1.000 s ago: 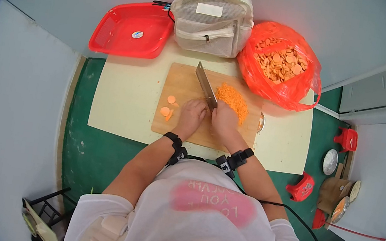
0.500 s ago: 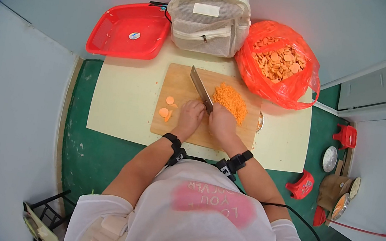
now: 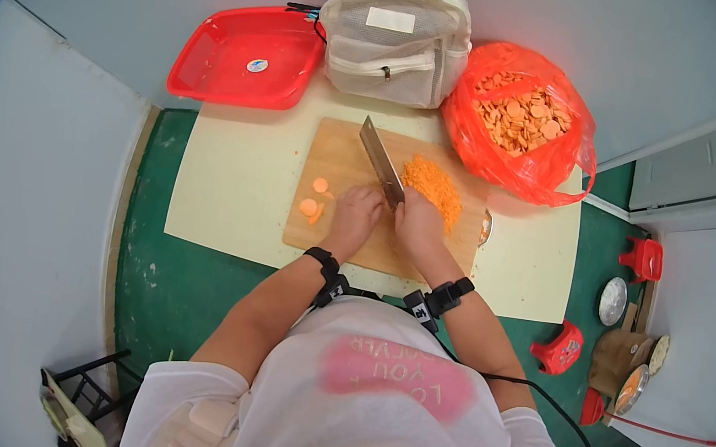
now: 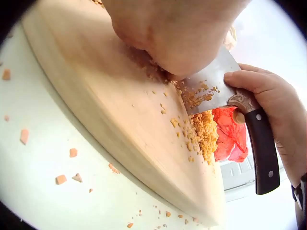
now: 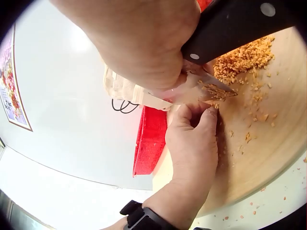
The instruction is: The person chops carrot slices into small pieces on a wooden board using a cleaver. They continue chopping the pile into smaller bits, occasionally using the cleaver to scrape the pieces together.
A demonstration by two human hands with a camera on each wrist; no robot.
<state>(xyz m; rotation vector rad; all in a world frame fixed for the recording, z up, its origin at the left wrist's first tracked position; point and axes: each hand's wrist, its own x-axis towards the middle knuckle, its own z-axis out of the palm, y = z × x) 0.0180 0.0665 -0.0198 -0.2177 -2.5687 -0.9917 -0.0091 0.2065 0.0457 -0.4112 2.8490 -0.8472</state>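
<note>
The right hand (image 3: 419,225) grips a cleaver (image 3: 382,162), whose blade points up and to the left over the wooden board (image 3: 325,145). In the left wrist view, its thumb and fingers hold the cleaver (image 4: 216,72) at the heel of the blade, by the black handle. Close beside the blade, the left hand (image 3: 356,217) has curled fingers on the board. The right wrist view shows the left hand (image 5: 192,148) with a small orange bit at its fingertips; the rest is hidden. Chopped orange bits (image 3: 433,189) lie in a heap right of the blade, and some cling to it.
Round orange slices (image 3: 309,207) lie at the board's left. Behind stand a red basin (image 3: 234,89), a mesh backpack (image 3: 385,43) and a red bag (image 3: 560,175) full of orange slices. A metal rim shows at the board's right edge; small crumbs dot the table (image 4: 38,182).
Over the last second the cleaver's tip has swung slightly left, then partly back right. Both hands stay close together on the board, and the heap looks the same.
</note>
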